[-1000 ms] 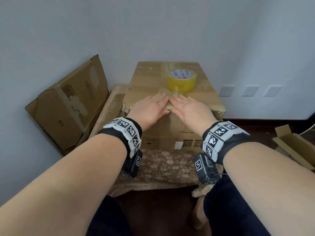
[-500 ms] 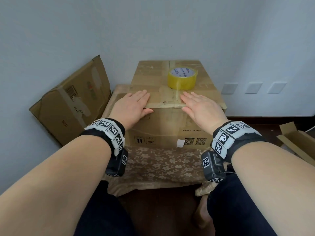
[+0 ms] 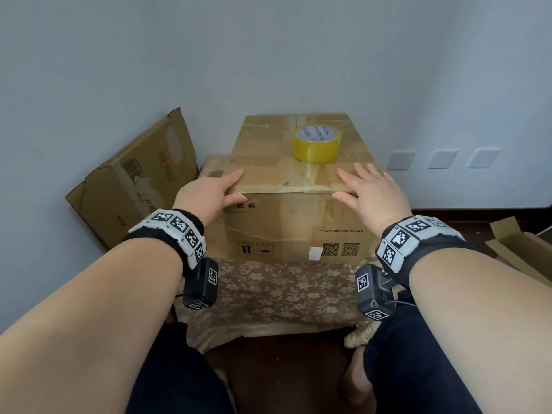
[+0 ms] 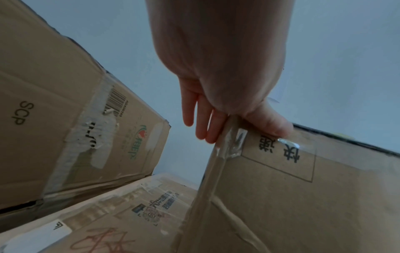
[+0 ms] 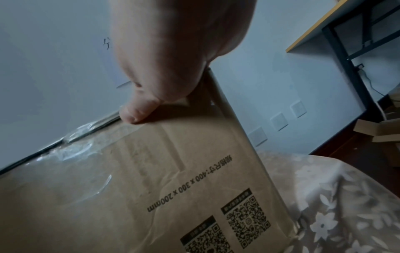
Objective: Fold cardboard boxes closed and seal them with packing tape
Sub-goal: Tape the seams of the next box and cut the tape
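Note:
A closed brown cardboard box stands on a floral-covered table, with clear tape along its top front edge. A yellow roll of packing tape sits on the box top. My left hand lies flat at the box's front left corner, fingers over the top and side, thumb on the front face. My right hand presses flat on the top near the front right corner, its thumb on the front edge. Neither hand holds anything.
A flattened cardboard box leans on the left wall; another box lies below it. Open cardboard pieces lie on the floor at right. A wall is close behind, with sockets. A desk frame stands at far right.
Both hands have slid apart along the box's front top edge, from touching at the middle to the left and right corners.

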